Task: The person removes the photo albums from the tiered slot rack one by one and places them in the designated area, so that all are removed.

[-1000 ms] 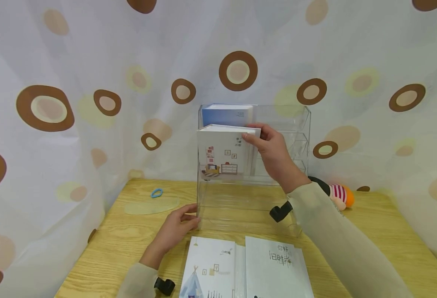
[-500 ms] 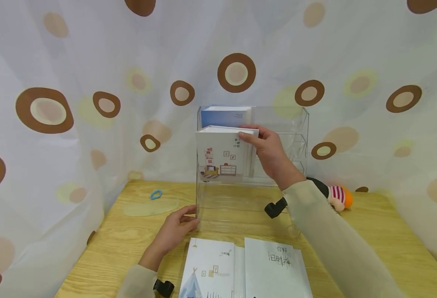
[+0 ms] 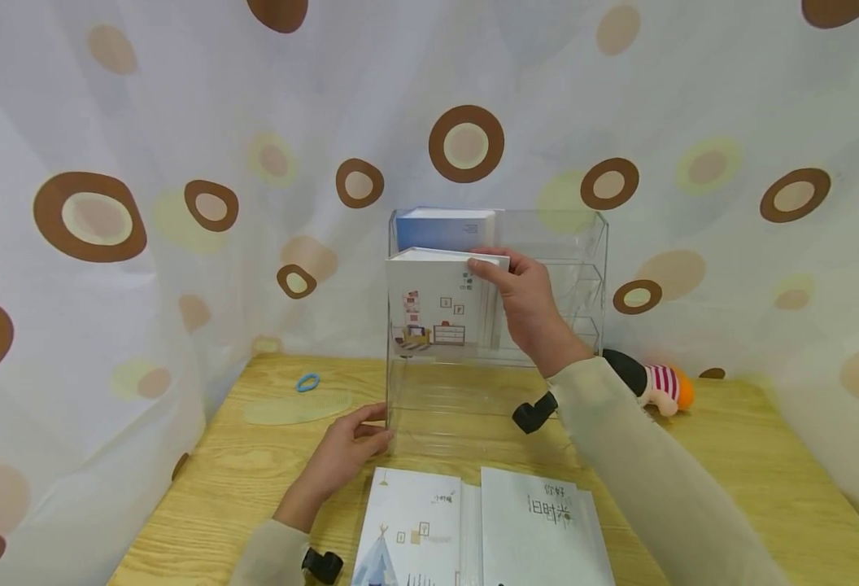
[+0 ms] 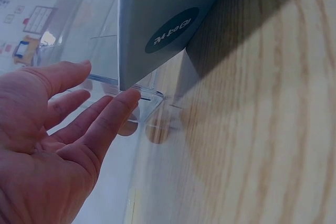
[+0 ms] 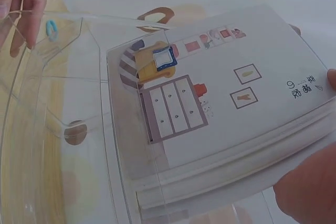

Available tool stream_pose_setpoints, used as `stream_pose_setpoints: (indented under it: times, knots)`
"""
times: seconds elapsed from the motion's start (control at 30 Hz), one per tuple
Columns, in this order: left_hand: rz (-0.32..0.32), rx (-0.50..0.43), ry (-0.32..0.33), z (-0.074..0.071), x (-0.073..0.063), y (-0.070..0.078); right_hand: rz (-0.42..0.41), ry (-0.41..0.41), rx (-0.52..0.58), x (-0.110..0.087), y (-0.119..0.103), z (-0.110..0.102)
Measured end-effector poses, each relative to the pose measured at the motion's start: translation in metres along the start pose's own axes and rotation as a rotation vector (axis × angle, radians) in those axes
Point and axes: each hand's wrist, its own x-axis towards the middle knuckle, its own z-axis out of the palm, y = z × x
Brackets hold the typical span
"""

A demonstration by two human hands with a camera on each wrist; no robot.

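Note:
My right hand pinches the upper right corner of a white hardcover book, thumb on the front and fingers behind. The book stands in a middle tier of the clear acrylic rack; its printed armchair and drawers show in the right wrist view, its lower part behind a clear panel. Low at the rack's left side, my left hand rests its loosely bent fingertips by the edge. In the left wrist view, these fingers lie close to the rack's bottom corner. A blue book stands in the tier behind.
Two white books, one with a tent picture and one with large lettering, lie in front of the rack. A pale comb and a blue ring lie left. A doll in a striped top lies right of the rack.
The right wrist and sleeve have shifted slightly left and down, while the right hand keeps its pinch on the white book. The book and the left hand stay almost where they were.

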Motion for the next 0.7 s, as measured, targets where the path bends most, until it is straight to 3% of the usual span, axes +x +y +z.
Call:
stream_pose_setpoints:
  times: [0.7]
  knots:
    - [-0.001, -0.010, -0.022, -0.0024, 0.0004, -0.0031, -0.033, 0.033, -0.013, -0.0015, -0.0077, 0.0058]
